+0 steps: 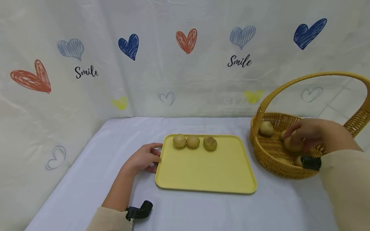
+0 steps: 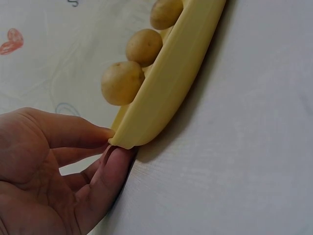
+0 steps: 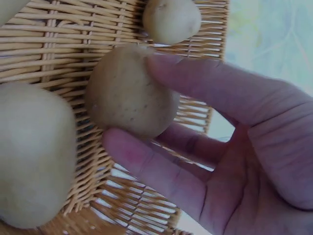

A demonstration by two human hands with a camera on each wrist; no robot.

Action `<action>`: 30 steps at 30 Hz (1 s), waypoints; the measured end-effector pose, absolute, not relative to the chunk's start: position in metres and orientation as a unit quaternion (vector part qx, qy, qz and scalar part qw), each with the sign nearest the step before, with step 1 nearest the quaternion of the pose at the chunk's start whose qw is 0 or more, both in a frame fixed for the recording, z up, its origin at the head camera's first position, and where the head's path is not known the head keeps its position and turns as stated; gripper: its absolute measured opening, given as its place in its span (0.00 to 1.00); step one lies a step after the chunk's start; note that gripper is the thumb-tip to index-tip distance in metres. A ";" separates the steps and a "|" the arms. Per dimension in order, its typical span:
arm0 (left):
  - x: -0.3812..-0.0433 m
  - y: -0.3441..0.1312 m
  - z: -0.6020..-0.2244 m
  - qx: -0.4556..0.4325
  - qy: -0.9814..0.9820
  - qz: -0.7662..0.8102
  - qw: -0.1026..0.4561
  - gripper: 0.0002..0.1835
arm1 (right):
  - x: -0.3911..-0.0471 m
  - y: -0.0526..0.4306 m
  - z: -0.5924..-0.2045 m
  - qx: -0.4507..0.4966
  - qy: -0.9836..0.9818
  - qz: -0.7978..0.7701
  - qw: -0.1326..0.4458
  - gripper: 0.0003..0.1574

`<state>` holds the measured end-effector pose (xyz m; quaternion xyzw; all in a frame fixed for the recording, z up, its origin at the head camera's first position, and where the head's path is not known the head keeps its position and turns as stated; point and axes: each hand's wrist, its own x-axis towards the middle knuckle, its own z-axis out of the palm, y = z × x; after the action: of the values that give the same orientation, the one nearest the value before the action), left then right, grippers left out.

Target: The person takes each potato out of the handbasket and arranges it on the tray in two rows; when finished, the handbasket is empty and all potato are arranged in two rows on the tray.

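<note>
My left hand (image 1: pixel 144 158) pinches the left rim of a yellow tray (image 1: pixel 205 170); the left wrist view has thumb and fingertips on either side of that edge. Three potatoes sit in a row along the tray's far side: a left one (image 1: pixel 179 141), a middle one (image 1: pixel 193 141) and a darker, patchy one (image 1: pixel 210 143). Over at the right, my right hand (image 1: pixel 315 132) reaches into a wicker basket (image 1: pixel 267 163). Up close in the right wrist view, a speckled round potato (image 3: pixel 129 95) is held between its thumb and fingers.
More potatoes lie in the basket, one by its left wall (image 1: pixel 266 128) and others near the front. The basket's tall handle (image 1: pixel 312 75) arches over the right hand. A white cloth (image 1: pixel 185 211) covers the table, and a curtain printed with hearts (image 1: pixel 162 73) hangs behind.
</note>
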<state>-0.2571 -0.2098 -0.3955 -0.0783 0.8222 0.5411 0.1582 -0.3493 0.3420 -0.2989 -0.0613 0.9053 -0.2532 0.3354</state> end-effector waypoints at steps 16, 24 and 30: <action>-0.257 -0.208 -0.395 -0.087 0.826 0.534 0.158 0.35 | -0.353 0.335 -0.275 -0.075 0.929 -0.249 0.264 0.34; -0.257 -0.208 -0.397 -0.083 0.824 0.538 0.158 0.35 | -0.351 0.328 -0.271 -0.082 0.929 -0.257 0.253 0.37; -0.256 -0.208 -0.397 -0.083 0.827 0.534 0.156 0.35 | -0.343 0.318 -0.259 -0.099 0.929 -0.261 0.245 0.38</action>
<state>-0.2564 -0.2081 -0.3968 -0.0825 0.8267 0.5344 0.1557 -0.3427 0.3175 -0.2592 -0.0989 0.9286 -0.2609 0.2446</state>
